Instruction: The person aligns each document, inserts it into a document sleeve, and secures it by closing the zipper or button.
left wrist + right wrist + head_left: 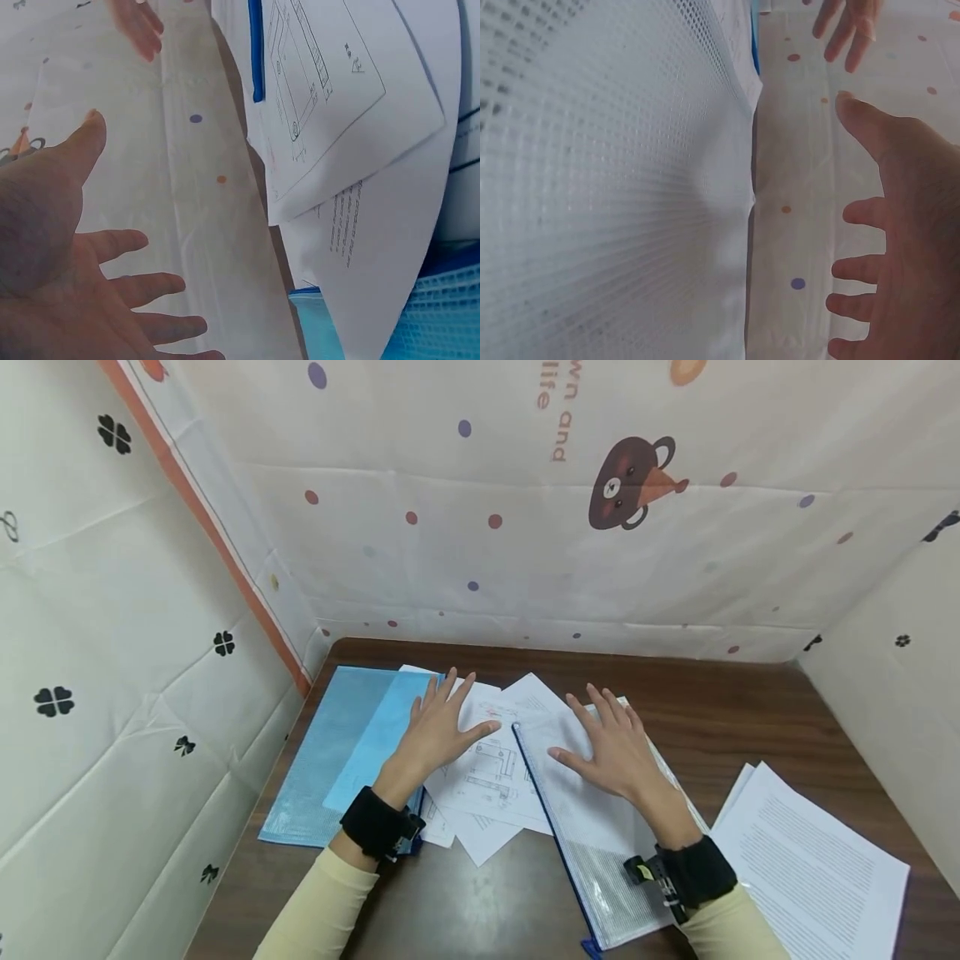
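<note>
My left hand (pixel 437 731) is spread with straight fingers above the inner edge of a blue mesh zip pouch (pixel 315 777) and some loose papers. It holds nothing. Over a clear mesh zip pouch (pixel 607 852) with a dark blue zip edge, my right hand (pixel 611 747) is likewise spread and holds nothing. Between the pouches lie several overlapping sheets, the top one a printed technical drawing (pixel 491 777). In the left wrist view the drawing sheet (pixel 322 97) lies beside the hand, apart from the fingers. The mesh (pixel 615 180) fills the left of the right wrist view.
A stack of printed text pages (pixel 810 860) lies at the right on the brown wooden table (pixel 720 702), partly behind the right sleeve. White patterned cloth (pixel 420 560) hangs at the back and both sides of the table.
</note>
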Demonstrator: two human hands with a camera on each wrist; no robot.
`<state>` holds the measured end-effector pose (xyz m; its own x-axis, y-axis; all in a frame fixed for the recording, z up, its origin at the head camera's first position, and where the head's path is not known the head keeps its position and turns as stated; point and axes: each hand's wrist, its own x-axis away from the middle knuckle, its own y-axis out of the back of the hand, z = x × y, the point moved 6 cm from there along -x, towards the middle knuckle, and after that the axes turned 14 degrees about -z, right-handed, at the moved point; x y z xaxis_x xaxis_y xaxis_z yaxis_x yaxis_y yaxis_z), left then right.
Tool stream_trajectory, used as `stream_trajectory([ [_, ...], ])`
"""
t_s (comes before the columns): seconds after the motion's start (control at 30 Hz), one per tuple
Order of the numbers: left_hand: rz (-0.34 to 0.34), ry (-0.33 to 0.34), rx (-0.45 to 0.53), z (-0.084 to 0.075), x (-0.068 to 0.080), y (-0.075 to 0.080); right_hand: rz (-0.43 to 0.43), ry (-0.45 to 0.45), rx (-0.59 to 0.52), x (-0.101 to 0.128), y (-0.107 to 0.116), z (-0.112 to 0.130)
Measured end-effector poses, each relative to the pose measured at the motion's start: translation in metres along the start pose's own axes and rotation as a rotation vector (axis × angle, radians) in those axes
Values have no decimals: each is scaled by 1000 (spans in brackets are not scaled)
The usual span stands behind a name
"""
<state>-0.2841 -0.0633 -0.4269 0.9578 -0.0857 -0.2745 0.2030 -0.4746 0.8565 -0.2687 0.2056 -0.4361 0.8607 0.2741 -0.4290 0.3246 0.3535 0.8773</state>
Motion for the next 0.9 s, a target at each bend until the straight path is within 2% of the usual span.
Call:
stream_trajectory([
  [0.23,10,-25,-36,-3,2,-15,6,-42,0,13,-4,-12],
  [0.43,2,-23,-50,-3,1,-10,-8,-5,3,7,-1,-8],
  [0.63,6,-27,-41,-6,-2,-12,-2,19,11,-3,-3,0],
  [0.9,12,-9,-49,4,1,-12,28,14,-14,-6,-13,6],
])
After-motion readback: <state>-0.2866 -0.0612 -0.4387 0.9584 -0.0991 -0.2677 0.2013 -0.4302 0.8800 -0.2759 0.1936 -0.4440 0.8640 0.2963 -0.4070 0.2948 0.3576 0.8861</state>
